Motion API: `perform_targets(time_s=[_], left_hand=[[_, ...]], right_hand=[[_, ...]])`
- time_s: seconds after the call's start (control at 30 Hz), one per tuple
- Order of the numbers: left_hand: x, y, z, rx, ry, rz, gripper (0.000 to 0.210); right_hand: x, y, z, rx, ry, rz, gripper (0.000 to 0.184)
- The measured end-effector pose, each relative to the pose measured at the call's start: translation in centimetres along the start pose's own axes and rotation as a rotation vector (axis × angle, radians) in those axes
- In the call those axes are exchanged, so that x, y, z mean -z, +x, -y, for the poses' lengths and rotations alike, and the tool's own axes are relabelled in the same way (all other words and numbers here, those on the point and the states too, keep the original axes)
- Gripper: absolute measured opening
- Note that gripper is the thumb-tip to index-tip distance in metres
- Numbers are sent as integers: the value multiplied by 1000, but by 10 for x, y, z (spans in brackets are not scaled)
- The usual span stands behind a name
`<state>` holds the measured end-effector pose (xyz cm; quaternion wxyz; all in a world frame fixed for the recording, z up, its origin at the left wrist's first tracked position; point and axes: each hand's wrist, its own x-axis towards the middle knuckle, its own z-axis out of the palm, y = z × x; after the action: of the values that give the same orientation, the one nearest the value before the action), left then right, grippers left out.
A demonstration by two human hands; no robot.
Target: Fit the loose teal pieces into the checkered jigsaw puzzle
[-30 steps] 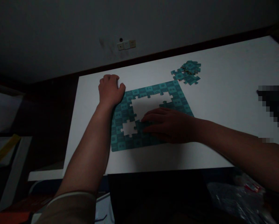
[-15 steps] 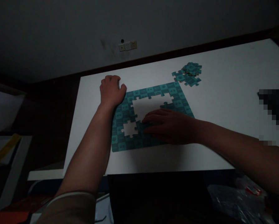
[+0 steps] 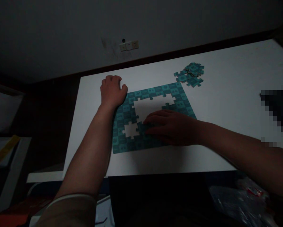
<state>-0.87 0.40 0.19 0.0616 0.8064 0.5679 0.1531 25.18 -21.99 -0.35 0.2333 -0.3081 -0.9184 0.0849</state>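
Left forearm [image 3: 91, 145] extended forward, inclined to the right; left hand [image 3: 113, 91] back upward, fingers [image 3: 110, 78] bent, thumb [image 3: 124, 89] spread apart. Right forearm [image 3: 233, 143] directed leftward from the right; right hand [image 3: 173, 127] back upward, fingers pointing left, slightly bent, palm hidden from view.

Very dim overall, but palest on the table [image 3: 226, 82], beyond the right hand [image 3: 172, 127]. Darker on this hand than on the left hand [image 3: 112, 91], with soft shadow on the puzzle [image 3: 120, 135] just beneath and on the table nearer. Almost black below the table; faintly glinting on the bag [image 3: 233, 201]. Coarsely pixelated far right of both hands.
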Motion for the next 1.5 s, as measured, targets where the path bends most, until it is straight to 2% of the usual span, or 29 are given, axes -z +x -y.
perform_targets(time_s=[0.4,0.8,1.1,1.5], left_hand=[[3,0,0,14,-41,41,59],[4,0,-3,19,-35,40,59],[-3,2,3,7,-44,-1,55],[7,-2,-5,22,-34,46,58]], right_hand=[[0,0,0,14,-2,-17,28],[1,0,0,8,-21,-14,28],[-1,-1,0,11,-13,-34,27],[2,0,0,19,3,-15,29]])
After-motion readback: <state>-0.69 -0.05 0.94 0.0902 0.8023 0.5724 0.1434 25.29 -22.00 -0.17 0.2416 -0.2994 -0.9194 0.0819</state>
